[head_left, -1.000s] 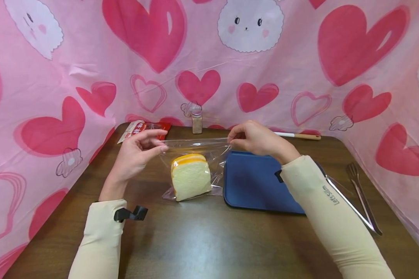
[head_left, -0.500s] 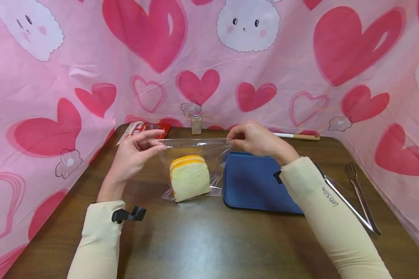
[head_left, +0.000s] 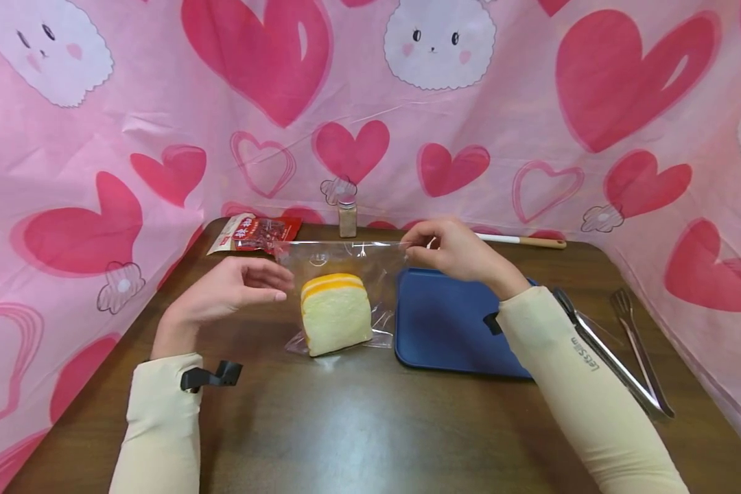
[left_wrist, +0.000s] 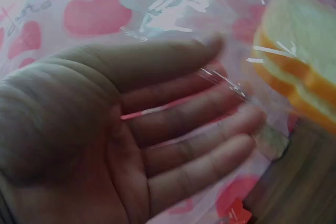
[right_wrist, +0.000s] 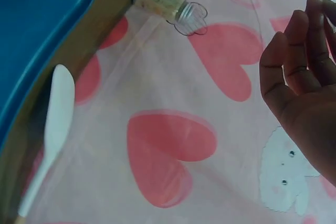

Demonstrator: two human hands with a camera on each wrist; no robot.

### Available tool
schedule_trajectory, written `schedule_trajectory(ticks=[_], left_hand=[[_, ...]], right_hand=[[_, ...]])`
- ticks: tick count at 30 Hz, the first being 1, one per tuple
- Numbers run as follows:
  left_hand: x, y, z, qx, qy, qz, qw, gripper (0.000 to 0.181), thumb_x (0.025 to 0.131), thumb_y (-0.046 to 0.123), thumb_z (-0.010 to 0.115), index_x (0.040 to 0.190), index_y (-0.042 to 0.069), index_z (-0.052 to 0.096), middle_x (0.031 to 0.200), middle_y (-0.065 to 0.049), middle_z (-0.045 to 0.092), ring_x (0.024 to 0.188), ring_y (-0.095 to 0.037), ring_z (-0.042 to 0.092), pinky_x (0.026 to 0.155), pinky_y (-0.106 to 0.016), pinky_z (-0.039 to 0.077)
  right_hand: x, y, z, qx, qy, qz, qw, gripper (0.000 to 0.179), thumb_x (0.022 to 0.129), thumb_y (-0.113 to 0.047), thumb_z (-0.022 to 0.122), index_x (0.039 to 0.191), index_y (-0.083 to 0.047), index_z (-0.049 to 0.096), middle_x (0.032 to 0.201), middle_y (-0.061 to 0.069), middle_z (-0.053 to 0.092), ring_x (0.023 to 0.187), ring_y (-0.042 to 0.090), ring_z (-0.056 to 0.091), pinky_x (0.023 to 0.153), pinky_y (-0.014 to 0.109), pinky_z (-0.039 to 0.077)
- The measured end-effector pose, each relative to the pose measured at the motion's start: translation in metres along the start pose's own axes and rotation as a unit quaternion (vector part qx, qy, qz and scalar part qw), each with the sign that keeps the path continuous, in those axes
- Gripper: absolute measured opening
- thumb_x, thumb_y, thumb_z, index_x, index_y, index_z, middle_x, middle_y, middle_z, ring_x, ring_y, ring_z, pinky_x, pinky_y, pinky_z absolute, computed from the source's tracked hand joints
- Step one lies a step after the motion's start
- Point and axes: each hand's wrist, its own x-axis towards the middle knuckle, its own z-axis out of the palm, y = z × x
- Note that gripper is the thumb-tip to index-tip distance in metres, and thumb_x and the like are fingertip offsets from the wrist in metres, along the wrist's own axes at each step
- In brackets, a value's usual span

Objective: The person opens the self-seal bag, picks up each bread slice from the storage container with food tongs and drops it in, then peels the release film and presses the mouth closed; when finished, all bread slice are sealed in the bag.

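Note:
A clear plastic bag (head_left: 379, 274) stands upright on the table with a sandwich (head_left: 336, 319) of white bread and orange-yellow layers inside. My right hand (head_left: 453, 250) pinches the bag's upper right corner between thumb and fingers; in the right wrist view the same hand (right_wrist: 304, 72) shows at the right edge. To the left of the bag, my left hand (head_left: 228, 288) holds nothing, its fingertips close to the plastic. From the left wrist, this hand (left_wrist: 142, 124) appears palm up to the camera, fingers loosely extended, with the sandwich (left_wrist: 302, 40) beyond them.
A blue tray (head_left: 451, 329) lies right of the bag, partly under my right forearm. Behind stand a spice jar (head_left: 348, 219) and a red food packet (head_left: 262, 233). A white spatula (right_wrist: 59, 108) with wooden handle lies at the back. A long metal utensil with fork tines (head_left: 632, 329) is far right.
My left hand has let go of the bag's upper left corner and moved down and left. The bag's mouth now lies flatter and straighter. My right hand keeps its pinch, nearly still.

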Motion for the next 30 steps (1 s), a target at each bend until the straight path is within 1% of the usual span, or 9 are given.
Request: schedule_trajectory(ticks=[4, 6, 9, 12, 15, 18, 23, 26, 30], left_hand=[[0.002, -0.005, 0.003, 0.077, -0.03, -0.011, 0.9965, 0.017, 0.094, 0.018, 0.08, 0.109, 0.01, 0.08, 0.103, -0.005, 0.08, 0.094, -0.015, 0.072, 0.086, -0.026, 0.058], [0.004, -0.006, 0.005, 0.089, -0.031, -0.013, 0.9955, 0.012, 0.094, 0.018, 0.08, 0.104, 0.012, 0.081, 0.099, -0.005, 0.08, 0.091, -0.016, 0.071, 0.085, -0.027, 0.058], [0.005, -0.005, 0.006, 0.091, -0.026, -0.017, 0.9954, 0.008, 0.094, 0.017, 0.08, 0.1, 0.012, 0.08, 0.098, -0.008, 0.079, 0.089, -0.017, 0.069, 0.081, -0.027, 0.056], [0.002, -0.004, 0.005, 0.093, -0.021, -0.024, 0.9951, 0.008, 0.094, 0.017, 0.08, 0.099, 0.011, 0.079, 0.095, -0.006, 0.079, 0.088, -0.021, 0.069, 0.079, -0.028, 0.056], [-0.001, -0.003, 0.005, 0.086, -0.024, -0.029, 0.9956, 0.011, 0.095, 0.018, 0.079, 0.101, 0.01, 0.079, 0.095, -0.002, 0.079, 0.089, -0.025, 0.07, 0.079, -0.028, 0.058], [-0.001, -0.005, 0.006, 0.061, -0.033, -0.032, 0.9971, 0.014, 0.096, 0.017, 0.078, 0.104, 0.007, 0.078, 0.097, -0.006, 0.079, 0.09, -0.027, 0.072, 0.082, -0.03, 0.061], [0.0, -0.012, 0.006, -0.005, -0.027, -0.051, 0.9983, 0.018, 0.098, 0.012, 0.075, 0.108, -0.003, 0.072, 0.101, -0.019, 0.078, 0.089, -0.021, 0.076, 0.085, -0.034, 0.064], [0.001, -0.016, 0.005, -0.051, -0.008, -0.071, 0.9961, 0.023, 0.099, 0.011, 0.074, 0.112, -0.007, 0.069, 0.101, -0.02, 0.078, 0.09, -0.025, 0.078, 0.087, -0.04, 0.065], [0.006, -0.02, 0.003, -0.112, 0.017, -0.109, 0.9876, 0.029, 0.1, 0.013, 0.073, 0.117, -0.01, 0.067, 0.096, -0.012, 0.08, 0.089, -0.028, 0.079, 0.088, -0.044, 0.064]], right_hand=[[-0.002, 0.006, 0.003, 0.052, 0.007, 0.003, 0.9986, 0.02, 0.097, -0.012, 0.074, 0.117, -0.008, 0.078, 0.103, 0.007, 0.075, 0.092, 0.022, 0.066, 0.078, 0.03, 0.056], [-0.004, 0.01, 0.005, 0.097, 0.008, 0.009, 0.9952, 0.027, 0.096, -0.012, 0.075, 0.123, -0.007, 0.076, 0.108, 0.009, 0.074, 0.095, 0.024, 0.066, 0.078, 0.029, 0.058], [-0.007, 0.022, 0.013, 0.168, -0.005, 0.04, 0.985, 0.037, 0.095, -0.012, 0.077, 0.131, -0.006, 0.072, 0.113, 0.011, 0.073, 0.101, 0.025, 0.068, 0.082, 0.029, 0.061], [-0.009, 0.036, 0.031, 0.181, -0.053, 0.079, 0.9788, 0.041, 0.094, -0.014, 0.079, 0.133, -0.006, 0.071, 0.112, 0.008, 0.076, 0.101, 0.02, 0.071, 0.087, 0.029, 0.061], [-0.01, 0.045, 0.055, 0.141, -0.124, 0.097, 0.9775, 0.038, 0.095, -0.02, 0.079, 0.129, -0.005, 0.074, 0.109, 0.005, 0.079, 0.098, 0.018, 0.072, 0.087, 0.03, 0.061], [-0.011, 0.049, 0.074, 0.118, -0.159, 0.094, 0.9757, 0.029, 0.097, -0.021, 0.077, 0.122, -0.005, 0.078, 0.103, 0.005, 0.08, 0.092, 0.023, 0.072, 0.083, 0.035, 0.061], [-0.016, 0.05, 0.085, 0.123, -0.137, 0.086, 0.9792, 0.015, 0.1, -0.016, 0.073, 0.108, -0.007, 0.081, 0.095, 0.004, 0.079, 0.087, 0.03, 0.071, 0.078, 0.036, 0.061], [-0.018, 0.051, 0.085, 0.162, -0.12, 0.087, 0.9755, 0.015, 0.1, -0.014, 0.072, 0.107, -0.003, 0.08, 0.095, 0.007, 0.079, 0.088, 0.036, 0.073, 0.08, 0.037, 0.063], [-0.02, 0.052, 0.084, 0.24, -0.109, 0.106, 0.9586, 0.017, 0.1, -0.013, 0.072, 0.108, 0.001, 0.079, 0.095, 0.013, 0.08, 0.089, 0.042, 0.075, 0.081, 0.039, 0.065]])
